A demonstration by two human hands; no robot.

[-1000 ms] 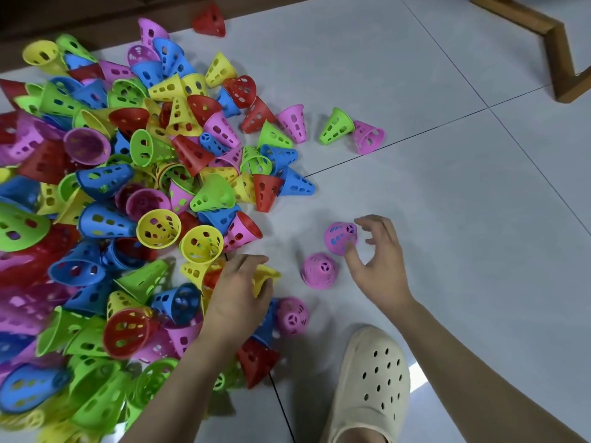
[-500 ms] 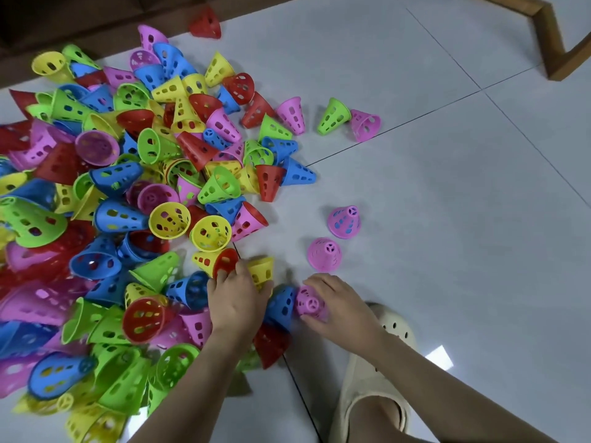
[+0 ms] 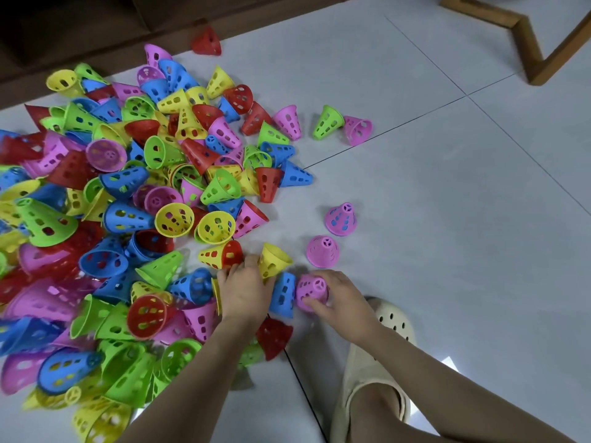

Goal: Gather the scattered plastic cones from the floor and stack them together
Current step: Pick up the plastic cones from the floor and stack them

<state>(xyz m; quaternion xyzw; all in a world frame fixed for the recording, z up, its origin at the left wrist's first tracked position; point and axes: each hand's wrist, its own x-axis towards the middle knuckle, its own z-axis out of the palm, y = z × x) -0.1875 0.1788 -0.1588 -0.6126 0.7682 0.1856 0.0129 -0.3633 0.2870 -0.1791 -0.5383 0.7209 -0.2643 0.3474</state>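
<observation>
A: From the head camera, how many cones stood apart from the heap?

B: Two pink cones stood upright on the white tile floor [image 3: 447, 219], one [image 3: 341, 219] farther away and one [image 3: 322, 251] nearer, well apart from the big pile of cones [image 3: 128, 203]. A third pink cone [image 3: 311, 291] was in the right hand [image 3: 343, 303], whose fingers curled round it, just beside a blue cone [image 3: 283, 294].

A: And the left hand?

B: The left hand [image 3: 244, 290] lay palm-down at the pile's edge, fingers bent over a yellow cone [image 3: 273, 260]; whether it truly grasped it, I could not tell.

A: Any other strays?

B: Three: a green cone [image 3: 327, 122] touching a pink one [image 3: 358, 129], and one red cone [image 3: 207, 43] far off near the dark wall. The pile itself was too many to count. One cream clog [image 3: 383, 343] sat below the right hand.
</observation>
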